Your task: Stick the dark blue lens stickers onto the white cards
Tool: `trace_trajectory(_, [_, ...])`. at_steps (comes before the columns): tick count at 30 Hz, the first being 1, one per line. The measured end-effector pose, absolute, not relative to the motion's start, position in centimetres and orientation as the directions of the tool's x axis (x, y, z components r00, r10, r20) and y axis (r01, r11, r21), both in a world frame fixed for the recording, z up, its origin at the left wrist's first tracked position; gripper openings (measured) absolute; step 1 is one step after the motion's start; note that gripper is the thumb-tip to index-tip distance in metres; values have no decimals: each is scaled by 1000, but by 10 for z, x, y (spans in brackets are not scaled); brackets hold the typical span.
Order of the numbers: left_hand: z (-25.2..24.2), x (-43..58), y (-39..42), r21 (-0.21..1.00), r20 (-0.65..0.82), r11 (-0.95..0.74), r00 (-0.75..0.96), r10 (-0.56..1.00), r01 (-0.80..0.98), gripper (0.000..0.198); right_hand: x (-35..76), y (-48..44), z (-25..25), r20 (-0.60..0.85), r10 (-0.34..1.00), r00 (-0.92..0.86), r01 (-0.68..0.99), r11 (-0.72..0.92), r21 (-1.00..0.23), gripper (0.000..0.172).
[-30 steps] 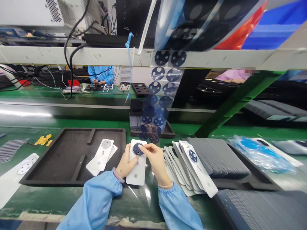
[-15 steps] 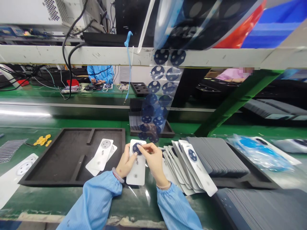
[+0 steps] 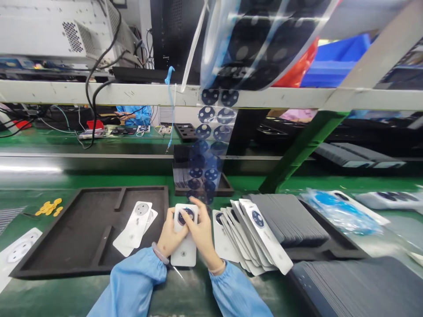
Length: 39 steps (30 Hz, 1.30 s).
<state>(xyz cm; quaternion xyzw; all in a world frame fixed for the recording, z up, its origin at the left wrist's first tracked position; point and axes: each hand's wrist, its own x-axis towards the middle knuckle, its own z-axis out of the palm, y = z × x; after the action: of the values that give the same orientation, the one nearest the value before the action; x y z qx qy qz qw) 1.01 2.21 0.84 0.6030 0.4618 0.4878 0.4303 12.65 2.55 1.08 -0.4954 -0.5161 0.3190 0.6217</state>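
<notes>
Far left there's a little pile of yellow tabs [image 3: 49,208] on the green bench, then a black foam tray [image 3: 66,237] with two spare cards [image 3: 136,219] lying in its right corner. Just right of the tray, the left hand [image 3: 169,235] grips a white card [image 3: 185,254] by its left edge, thumb curled onto the front. The right hand [image 3: 202,231] pinches the card's top end, thumb pressed by the dark round sticker [image 3: 185,216] there. Next over, a fanned stack of cards [image 3: 254,237] leans on a dark grey stack [image 3: 291,220], and a blue bag [image 3: 337,211] sits further right.
</notes>
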Motion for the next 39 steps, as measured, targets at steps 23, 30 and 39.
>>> trace_trajectory(23, [2, 10, 24, 942, -8, 176, 504, 864, -287, 54, 151, -19, -21, 445, 895, -11, 778, 287, -559, 114])
trace_trajectory(30, [7, -23, 52, 891, 345, -279, -136, 929, 358, 38, 265, -11, -1, 624, 758, 189, 876, 157, -457, 56])
trace_trajectory(39, [-18, -88, 74, 163, 209, 356, -385, 899, 920, 69, 315, -14, -8, 595, 757, 272, 943, -86, -323, 48])
